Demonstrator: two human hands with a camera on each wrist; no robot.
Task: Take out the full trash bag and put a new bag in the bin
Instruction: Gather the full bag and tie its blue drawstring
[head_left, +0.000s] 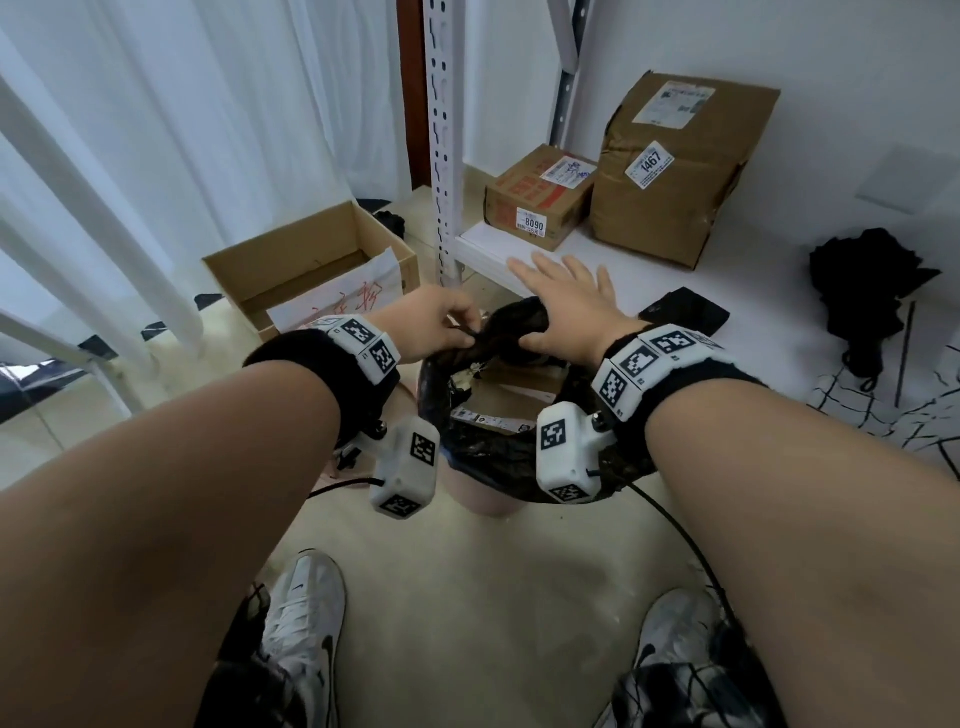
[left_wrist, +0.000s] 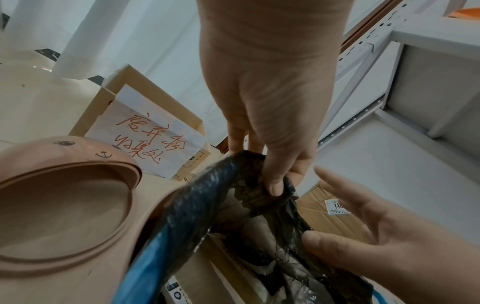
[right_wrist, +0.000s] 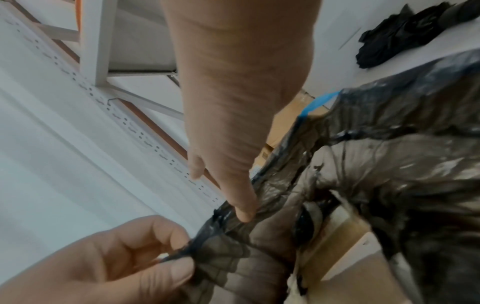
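A black trash bag (head_left: 519, 322) lines a pink bin (head_left: 485, 496) on the floor in front of me, with cardboard scraps (head_left: 509, 395) inside. My left hand (head_left: 457, 332) pinches the bag's bunched rim between thumb and fingers. In the left wrist view the left hand (left_wrist: 275, 181) holds the rim of the bag (left_wrist: 197, 205), which has a blue drawstring. My right hand (head_left: 545, 306) hovers over the rim with fingers spread. In the right wrist view the thumb of the right hand (right_wrist: 228, 185) touches the bag (right_wrist: 389, 164).
A pink lid with a drawn face (left_wrist: 64, 205) lies left of the bin. An open cardboard box with a paper note (head_left: 311, 270) sits behind it. A white rack post (head_left: 447, 156) and two parcels (head_left: 675, 166) stand beyond. A black flat packet (head_left: 683, 312) and black heap (head_left: 872, 280) lie at right.
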